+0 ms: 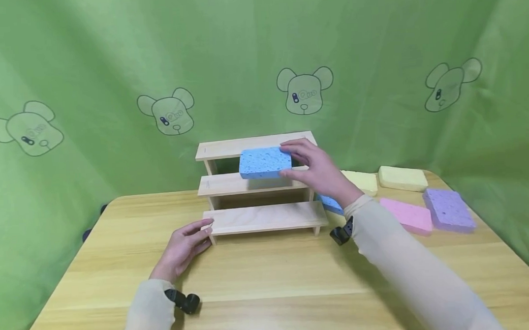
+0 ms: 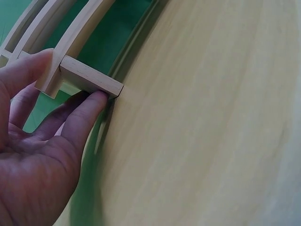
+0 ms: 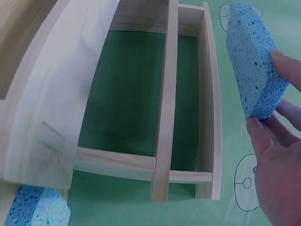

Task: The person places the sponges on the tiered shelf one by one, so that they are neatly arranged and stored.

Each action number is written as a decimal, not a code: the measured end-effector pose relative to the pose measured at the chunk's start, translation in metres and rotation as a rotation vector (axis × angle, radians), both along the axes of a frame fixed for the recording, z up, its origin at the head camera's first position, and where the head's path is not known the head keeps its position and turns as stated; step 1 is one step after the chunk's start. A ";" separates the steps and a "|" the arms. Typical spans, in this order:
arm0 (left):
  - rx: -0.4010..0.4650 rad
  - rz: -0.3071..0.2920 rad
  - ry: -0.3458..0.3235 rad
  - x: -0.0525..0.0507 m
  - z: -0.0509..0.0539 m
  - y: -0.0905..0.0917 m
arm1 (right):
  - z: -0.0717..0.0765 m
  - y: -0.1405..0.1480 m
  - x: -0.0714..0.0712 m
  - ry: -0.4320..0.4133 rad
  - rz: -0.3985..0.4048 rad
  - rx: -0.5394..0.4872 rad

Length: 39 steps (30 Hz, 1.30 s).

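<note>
A three-step wooden rack [image 1: 262,219] stands at the back of the table. My right hand [image 1: 315,165] pinches a blue sponge [image 1: 264,160] by its right end, thumb on one side and fingers on the other. The sponge is held in the air in front of the top step and above the middle step; in the right wrist view, the blue sponge [image 3: 251,61] is apart from the rack. My left hand [image 1: 184,247] holds the left end of the bottom step. In the left wrist view its thumb lies by the step [image 2: 70,42] and its fingers touch the leg [image 2: 91,77].
Right of the rack lie another blue sponge [image 1: 330,204], partly hidden, two pale yellow sponges [image 1: 402,177], a pink sponge [image 1: 406,215] and a purple sponge [image 1: 448,210]. A green curtain [image 1: 233,53] hangs behind the table [image 1: 270,292].
</note>
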<state>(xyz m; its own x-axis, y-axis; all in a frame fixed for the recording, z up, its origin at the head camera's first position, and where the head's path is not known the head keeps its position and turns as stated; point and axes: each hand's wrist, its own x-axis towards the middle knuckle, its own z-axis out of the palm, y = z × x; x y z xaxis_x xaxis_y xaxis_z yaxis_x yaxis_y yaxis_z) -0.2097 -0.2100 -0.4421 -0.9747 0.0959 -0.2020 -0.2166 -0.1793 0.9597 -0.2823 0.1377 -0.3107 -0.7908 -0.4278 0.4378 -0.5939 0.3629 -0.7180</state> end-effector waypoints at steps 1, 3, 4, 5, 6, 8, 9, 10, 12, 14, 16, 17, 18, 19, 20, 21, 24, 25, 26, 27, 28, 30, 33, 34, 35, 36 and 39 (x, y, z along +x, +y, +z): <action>-0.003 -0.003 0.001 0.000 0.000 0.000 | 0.001 -0.002 -0.001 -0.001 0.010 -0.011; -0.002 -0.001 -0.002 0.000 0.000 0.000 | 0.002 -0.005 -0.003 -0.006 0.022 -0.026; 0.001 0.002 -0.005 0.000 0.000 0.000 | 0.002 -0.007 -0.004 -0.009 0.022 -0.026; 0.000 -0.003 -0.003 0.000 0.000 0.000 | 0.003 -0.009 -0.005 -0.012 0.017 -0.022; 0.001 -0.003 -0.002 -0.001 0.000 0.000 | 0.004 -0.011 -0.006 -0.014 0.008 -0.014; 0.002 -0.006 0.002 -0.001 0.000 0.000 | 0.006 -0.015 -0.007 -0.017 -0.013 0.003; 0.000 -0.007 0.005 -0.002 0.000 -0.001 | 0.008 -0.017 -0.007 -0.018 -0.025 0.015; 0.000 -0.006 0.004 -0.002 0.000 -0.001 | 0.009 -0.019 -0.008 -0.020 -0.036 0.026; -0.002 -0.003 0.003 -0.001 0.000 -0.001 | 0.012 -0.023 -0.009 -0.024 -0.057 0.049; -0.002 0.002 0.002 -0.001 0.000 0.000 | 0.014 -0.027 -0.012 -0.031 -0.063 0.052; 0.000 0.006 0.002 -0.001 0.001 0.000 | 0.016 -0.030 -0.015 -0.047 -0.054 0.031; 0.003 0.006 0.003 -0.001 0.001 0.001 | 0.017 -0.031 -0.017 -0.055 -0.044 0.014; 0.007 0.008 0.004 0.000 0.001 0.002 | 0.018 -0.032 -0.019 -0.062 -0.033 -0.007; 0.010 0.008 0.006 0.000 0.001 0.002 | 0.019 -0.033 -0.022 -0.069 -0.019 -0.027; 0.012 0.009 0.008 0.000 0.001 0.002 | 0.020 -0.034 -0.024 -0.076 -0.010 -0.042; 0.016 0.010 0.007 0.000 0.001 0.003 | 0.021 -0.035 -0.026 -0.080 -0.005 -0.049; 0.019 0.010 0.010 0.000 0.000 0.003 | 0.023 -0.038 -0.033 -0.086 -0.003 -0.057; 0.018 0.010 0.011 0.000 0.000 0.002 | 0.024 -0.039 -0.034 -0.092 -0.004 -0.060; 0.016 0.011 0.011 0.000 0.000 0.002 | 0.024 -0.040 -0.036 -0.100 -0.003 -0.063; 0.014 0.011 0.012 0.000 0.000 0.002 | 0.024 -0.041 -0.038 -0.107 -0.003 -0.062; 0.012 0.010 0.012 0.000 0.000 0.002 | 0.023 -0.042 -0.039 -0.116 -0.004 -0.062; 0.010 0.009 0.012 -0.001 -0.001 0.002 | 0.021 -0.043 -0.041 -0.134 -0.008 -0.060; 0.008 0.007 0.011 -0.001 -0.001 0.003 | 0.020 -0.045 -0.043 -0.135 -0.023 -0.034; 0.010 0.007 0.011 -0.001 -0.001 0.003 | 0.020 -0.046 -0.043 -0.129 -0.030 -0.027; 0.010 0.007 0.011 -0.001 -0.001 0.003 | 0.021 -0.047 -0.044 -0.124 -0.036 -0.020; 0.011 0.008 0.011 -0.001 -0.001 0.003 | 0.021 -0.048 -0.045 -0.119 -0.038 -0.019; 0.010 0.011 0.010 -0.001 -0.001 0.002 | 0.023 -0.051 -0.048 -0.118 -0.047 -0.037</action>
